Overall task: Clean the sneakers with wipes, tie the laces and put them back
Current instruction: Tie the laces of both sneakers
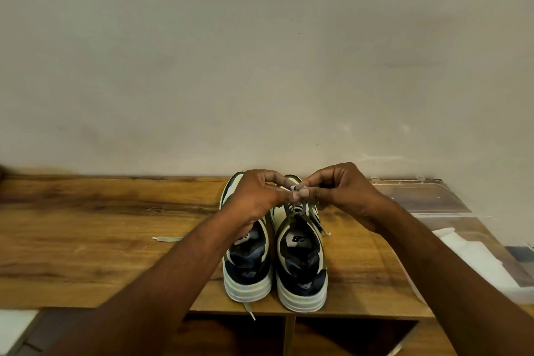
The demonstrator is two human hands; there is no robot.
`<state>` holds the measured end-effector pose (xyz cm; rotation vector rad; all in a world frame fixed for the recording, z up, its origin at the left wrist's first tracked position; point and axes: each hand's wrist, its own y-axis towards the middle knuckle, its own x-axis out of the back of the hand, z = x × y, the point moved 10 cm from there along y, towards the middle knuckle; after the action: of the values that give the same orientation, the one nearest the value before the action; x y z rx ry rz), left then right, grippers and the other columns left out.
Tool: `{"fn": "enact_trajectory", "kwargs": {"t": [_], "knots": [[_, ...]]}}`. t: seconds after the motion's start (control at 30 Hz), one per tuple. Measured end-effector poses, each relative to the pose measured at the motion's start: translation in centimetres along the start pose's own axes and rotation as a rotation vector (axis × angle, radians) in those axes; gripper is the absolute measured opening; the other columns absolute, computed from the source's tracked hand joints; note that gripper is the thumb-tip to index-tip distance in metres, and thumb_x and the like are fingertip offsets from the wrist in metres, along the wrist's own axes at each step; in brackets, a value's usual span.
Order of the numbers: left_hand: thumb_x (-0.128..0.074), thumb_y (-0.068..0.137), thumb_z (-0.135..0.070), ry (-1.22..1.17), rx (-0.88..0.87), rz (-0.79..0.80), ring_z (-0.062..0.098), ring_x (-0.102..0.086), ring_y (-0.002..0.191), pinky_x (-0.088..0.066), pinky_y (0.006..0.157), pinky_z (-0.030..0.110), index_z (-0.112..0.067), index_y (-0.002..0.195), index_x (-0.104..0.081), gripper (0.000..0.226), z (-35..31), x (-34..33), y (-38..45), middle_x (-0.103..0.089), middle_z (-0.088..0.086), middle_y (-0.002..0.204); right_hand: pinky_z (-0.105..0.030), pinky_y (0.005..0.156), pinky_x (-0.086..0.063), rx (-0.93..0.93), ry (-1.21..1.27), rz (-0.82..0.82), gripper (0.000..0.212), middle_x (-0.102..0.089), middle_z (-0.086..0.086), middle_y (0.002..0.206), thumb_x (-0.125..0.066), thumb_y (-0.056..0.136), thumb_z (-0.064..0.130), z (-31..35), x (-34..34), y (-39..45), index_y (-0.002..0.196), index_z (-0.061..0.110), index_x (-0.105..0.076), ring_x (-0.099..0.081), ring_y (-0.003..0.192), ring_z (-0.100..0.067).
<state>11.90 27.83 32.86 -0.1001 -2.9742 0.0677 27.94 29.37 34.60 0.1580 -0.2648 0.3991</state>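
Two navy, cream and olive sneakers stand side by side on the wooden shelf top point(101, 240), heels toward me. My left hand point(257, 199) and my right hand point(344, 193) meet above the right sneaker point(302, 272) and both pinch its grey laces point(299, 205) at the knot. The left sneaker point(248, 272) sits partly under my left wrist. One of its loose lace ends point(169, 238) lies on the wood to the left, and another lace end point(250, 311) hangs over the front edge.
A clear plastic storage box point(450, 205) with a white cloth or wipe point(474, 257) inside lies at the right. A plain wall rises behind the shelf. Open dark compartments point(346, 335) sit below the front edge.
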Motion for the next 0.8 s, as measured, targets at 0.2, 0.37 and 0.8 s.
{"fn": "enact_trajectory", "kwargs": {"t": [0.2, 0.37, 0.8], "knots": [[-0.089, 0.076, -0.006, -0.013, -0.041, 0.028, 0.037, -0.077, 0.092, -0.059, 0.096, 0.045, -0.013, 0.100, -0.079, 0.027, -0.5, -0.2, -0.2, -0.079, 0.015, 0.085, -0.029, 0.059, -0.052, -0.012, 0.002, 0.002, 0.010, -0.077, -0.016, 0.091, -0.074, 0.093, 0.013, -0.3, 0.0, -0.1, 0.100, 0.012, -0.081, -0.067, 0.071, -0.014], [-0.090, 0.076, -0.010, -0.030, -0.065, -0.065, 0.030, -0.078, 0.083, -0.061, 0.085, 0.041, 0.000, 0.091, -0.076, 0.022, -0.5, 0.1, -0.3, -0.079, 0.014, 0.080, -0.029, 0.059, -0.052, -0.053, 0.043, -0.014, 0.011, -0.077, -0.014, 0.092, -0.072, 0.095, 0.013, -0.7, 0.2, -0.1, 0.103, 0.010, -0.079, -0.068, 0.074, -0.015], [-0.088, 0.076, 0.002, 0.019, -0.100, -0.165, 0.017, -0.077, 0.072, -0.058, 0.067, 0.021, -0.005, 0.078, -0.078, 0.013, -0.7, 1.0, -0.3, -0.078, 0.008, 0.074, -0.014, 0.042, -0.041, -0.138, 0.000, -0.383, 0.012, -0.074, -0.008, 0.071, -0.083, 0.086, 0.015, -1.8, 0.4, -0.2, 0.091, 0.012, -0.073, -0.057, 0.045, 0.001]]}}
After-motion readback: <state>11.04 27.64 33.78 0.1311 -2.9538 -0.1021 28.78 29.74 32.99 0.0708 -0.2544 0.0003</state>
